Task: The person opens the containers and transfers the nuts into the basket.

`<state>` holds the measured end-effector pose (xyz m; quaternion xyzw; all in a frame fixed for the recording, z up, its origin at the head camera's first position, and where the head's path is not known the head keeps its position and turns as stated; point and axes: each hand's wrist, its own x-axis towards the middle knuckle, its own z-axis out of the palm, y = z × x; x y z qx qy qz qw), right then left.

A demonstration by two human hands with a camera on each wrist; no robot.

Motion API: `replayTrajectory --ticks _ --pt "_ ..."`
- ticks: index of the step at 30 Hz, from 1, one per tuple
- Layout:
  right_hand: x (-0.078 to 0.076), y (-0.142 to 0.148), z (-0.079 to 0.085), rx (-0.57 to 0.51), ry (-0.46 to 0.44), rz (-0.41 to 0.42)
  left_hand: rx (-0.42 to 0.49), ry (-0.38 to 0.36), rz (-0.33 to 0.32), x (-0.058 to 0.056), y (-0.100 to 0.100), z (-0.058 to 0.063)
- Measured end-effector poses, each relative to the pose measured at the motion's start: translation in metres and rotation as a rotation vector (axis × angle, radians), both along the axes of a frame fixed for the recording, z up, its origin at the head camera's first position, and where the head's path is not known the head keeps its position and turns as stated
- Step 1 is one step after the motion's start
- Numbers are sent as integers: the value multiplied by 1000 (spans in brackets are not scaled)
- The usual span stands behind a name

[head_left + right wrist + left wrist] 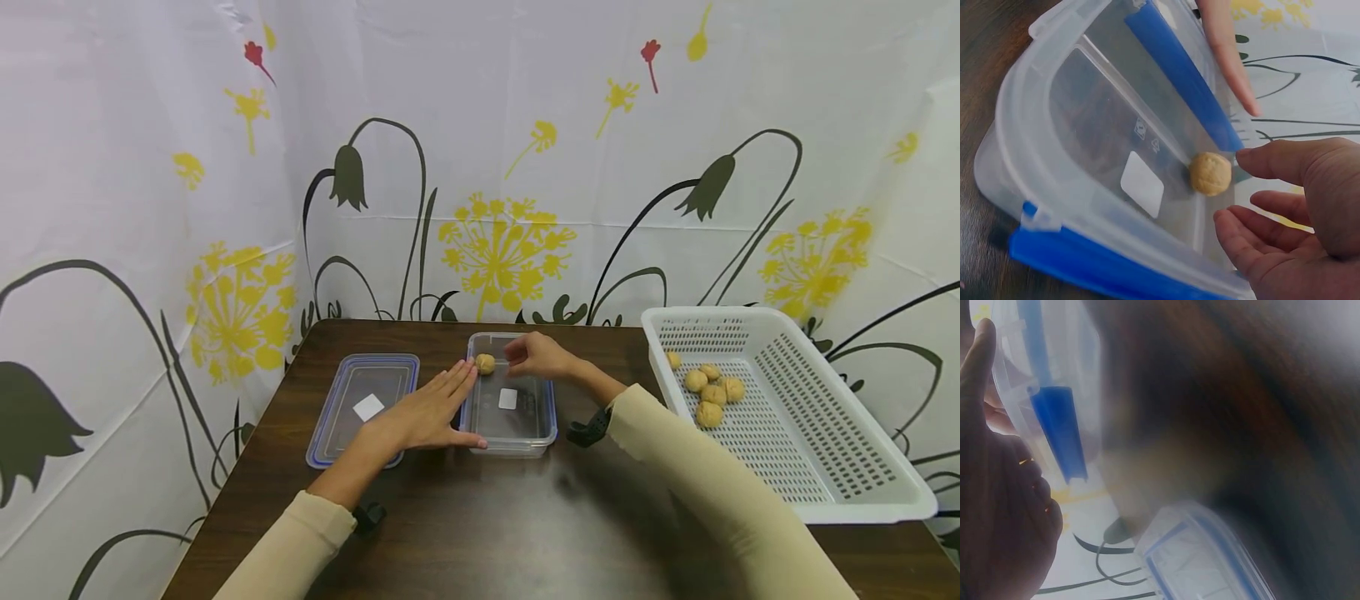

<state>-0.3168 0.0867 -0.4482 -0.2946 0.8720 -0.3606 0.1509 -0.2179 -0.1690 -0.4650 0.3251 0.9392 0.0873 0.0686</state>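
Note:
A clear plastic food container [517,443] with blue clips stands on the table, a white label [507,399] on its floor. One tan walnut [485,364] lies inside, near the far left corner. My left hand [429,414] rests along the container's left side, fingers straight and thumb spread toward the near end. Over the far part of the container hovers my right hand [542,357]. Its thumb and loosely bent fingers stand apart beside the walnut [1210,174], with nothing between them in the right wrist view.
Left of the container lies a clear lid [375,375] with a blue edge and a white label. On the right, a white perforated basket [780,458] holds several walnuts [711,393]. A flower-printed curtain [600,250] hangs behind the dark wooden table [480,533].

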Motion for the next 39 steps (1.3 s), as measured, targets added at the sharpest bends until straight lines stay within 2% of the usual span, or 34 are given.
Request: replayTrajectory --ticks 5,12,20,33,39 --pt "-3 -9 -5 25 23 -17 12 -4 -7 0 1 2" --pt "-6 -20 -10 -5 -44 -35 11 -11 -8 0 1 4" --pt "-10 -27 -17 -9 -61 -36 3 3 -7 0 1 3" --pt "-14 -36 -21 25 -52 -42 -4 0 -5 1 0 4" --pt "-13 -39 -24 60 -60 -46 5 3 -15 0 -1 0"
